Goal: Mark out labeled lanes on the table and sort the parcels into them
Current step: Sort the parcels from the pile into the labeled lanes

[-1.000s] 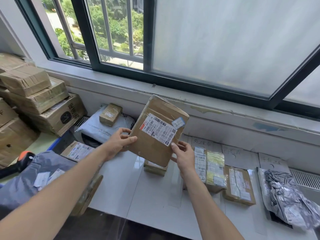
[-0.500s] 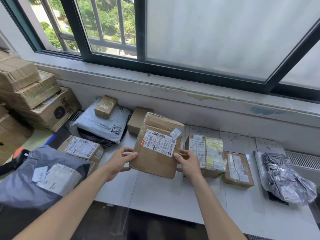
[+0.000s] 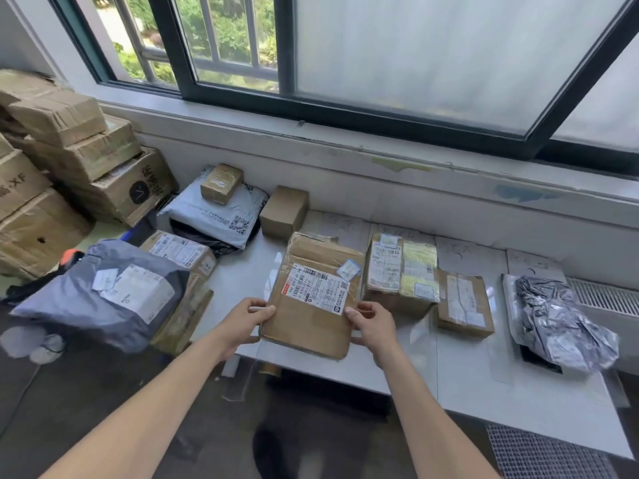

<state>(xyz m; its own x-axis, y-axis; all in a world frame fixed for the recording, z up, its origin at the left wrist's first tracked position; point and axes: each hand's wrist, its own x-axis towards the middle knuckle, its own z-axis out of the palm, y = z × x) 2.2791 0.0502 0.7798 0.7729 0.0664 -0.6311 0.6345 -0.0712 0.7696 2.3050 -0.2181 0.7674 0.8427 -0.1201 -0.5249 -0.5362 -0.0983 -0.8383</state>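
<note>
A flat brown cardboard parcel (image 3: 313,299) with a white shipping label lies on the white table (image 3: 466,371), in the lane left of centre. My left hand (image 3: 243,321) grips its near left edge and my right hand (image 3: 371,323) grips its near right edge. In the lane to its right sits a taped box with white and yellow labels (image 3: 401,274), and beyond that a flatter brown parcel (image 3: 463,304). A crumpled silver bag (image 3: 560,319) lies in the far right lane. Paper lane labels (image 3: 463,252) line the table's back edge.
A small brown box (image 3: 284,210) stands behind the held parcel. At left lie a light grey mailer (image 3: 216,216) with a small box (image 3: 221,183) on top, a labelled box (image 3: 179,252) and a dark grey bag (image 3: 103,295). Stacked cartons (image 3: 69,160) fill the far left.
Both hands lowered the parcel from an upright, raised position down flat onto the table. The view tilted downward with it.
</note>
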